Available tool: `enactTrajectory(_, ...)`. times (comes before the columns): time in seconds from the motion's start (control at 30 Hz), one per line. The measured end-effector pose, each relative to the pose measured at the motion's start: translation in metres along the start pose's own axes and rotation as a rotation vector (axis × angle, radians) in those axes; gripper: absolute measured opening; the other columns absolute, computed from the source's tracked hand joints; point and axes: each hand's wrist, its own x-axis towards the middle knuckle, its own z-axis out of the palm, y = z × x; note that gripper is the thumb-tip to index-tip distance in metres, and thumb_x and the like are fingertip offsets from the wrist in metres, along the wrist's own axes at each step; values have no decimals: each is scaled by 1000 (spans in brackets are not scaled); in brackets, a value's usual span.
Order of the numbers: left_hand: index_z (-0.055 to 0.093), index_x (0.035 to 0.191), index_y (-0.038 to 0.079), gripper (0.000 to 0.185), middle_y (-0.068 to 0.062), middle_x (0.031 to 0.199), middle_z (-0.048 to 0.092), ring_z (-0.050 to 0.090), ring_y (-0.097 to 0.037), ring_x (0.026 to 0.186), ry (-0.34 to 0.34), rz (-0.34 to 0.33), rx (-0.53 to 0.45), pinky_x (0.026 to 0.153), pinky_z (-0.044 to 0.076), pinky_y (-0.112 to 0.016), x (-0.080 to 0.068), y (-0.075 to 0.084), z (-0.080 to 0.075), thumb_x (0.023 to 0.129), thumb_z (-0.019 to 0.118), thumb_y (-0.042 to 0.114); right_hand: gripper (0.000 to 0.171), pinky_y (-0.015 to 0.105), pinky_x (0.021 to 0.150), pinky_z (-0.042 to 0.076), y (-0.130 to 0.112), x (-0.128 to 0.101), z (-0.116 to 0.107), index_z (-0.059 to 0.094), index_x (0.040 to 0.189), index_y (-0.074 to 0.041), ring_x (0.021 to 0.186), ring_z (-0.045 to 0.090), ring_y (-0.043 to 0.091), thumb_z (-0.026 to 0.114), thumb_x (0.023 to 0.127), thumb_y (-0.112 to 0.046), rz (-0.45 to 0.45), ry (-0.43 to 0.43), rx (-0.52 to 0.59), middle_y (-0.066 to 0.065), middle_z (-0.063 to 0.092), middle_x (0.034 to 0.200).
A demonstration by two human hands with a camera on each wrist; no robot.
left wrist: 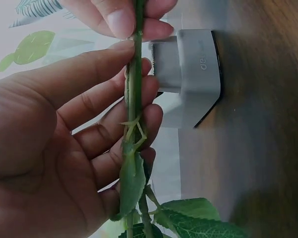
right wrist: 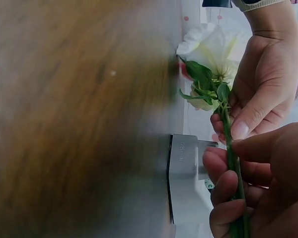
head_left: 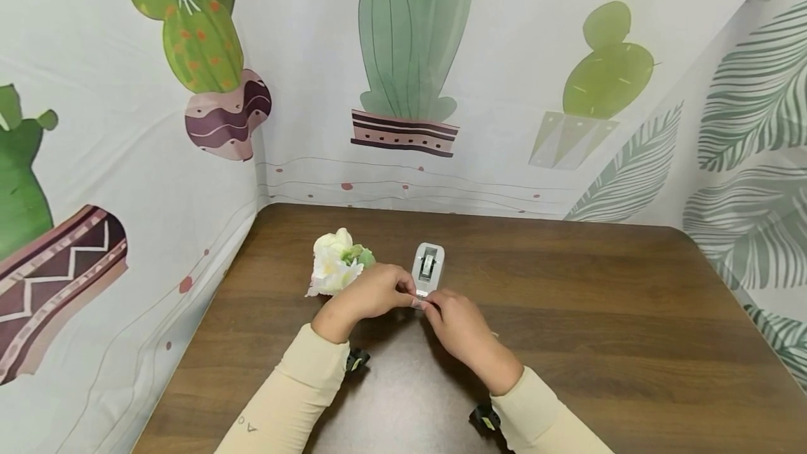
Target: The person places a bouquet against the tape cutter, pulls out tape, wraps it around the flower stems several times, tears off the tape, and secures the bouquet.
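Observation:
A white artificial flower (head_left: 333, 268) with green leaves lies to the left of a small white tape dispenser (head_left: 429, 266) on the brown table (head_left: 599, 314). My left hand (head_left: 378, 291) pinches the flower's green stem (left wrist: 134, 99) between thumb and fingers, just in front of the dispenser (left wrist: 198, 74). My right hand (head_left: 457, 324) meets it there and grips the same stem (right wrist: 232, 153) lower down, with its fingers curled round it. In the right wrist view the bloom (right wrist: 211, 44) shows above both hands, and the dispenser (right wrist: 184, 178) sits close beside the fingers.
Cloth walls printed with cacti (head_left: 410, 40) and leaves (head_left: 750, 125) close in the table at the left, back and right. Small black wrist-camera mounts (head_left: 356, 361) sit under both sleeves. Bare wood stretches to the right of the hands.

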Motion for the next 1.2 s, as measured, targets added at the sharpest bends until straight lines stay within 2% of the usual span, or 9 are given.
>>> enactTrajectory(0.47, 69, 75, 20, 15, 7, 76, 65, 55, -6, 71, 34, -3, 10, 70, 46, -25, 0, 3, -1, 83, 81, 21, 8, 37, 72, 52, 0, -1, -1, 71, 89, -14, 78, 63, 16, 72, 94, -21, 7, 51, 27, -3, 68, 86)
enactTrajectory(0.93, 66, 77, 15, 18, 5, 76, 64, 55, -5, 70, 11, 9, -14, 68, 47, -22, 1, 1, 1, 79, 83, 15, 11, 35, 70, 50, 1, -2, -1, 67, 88, -18, 77, 61, 13, 78, 88, -15, -4, 58, 41, -6, 66, 87)
enactTrajectory(1.2, 65, 78, 15, 17, 8, 69, 62, 53, -5, 66, -13, -15, -11, 65, 44, -22, 0, 1, 2, 80, 82, 17, 14, 33, 68, 49, 1, -2, 1, 65, 87, -17, 74, 59, 12, 79, 86, -15, -19, 74, 19, -6, 65, 85)
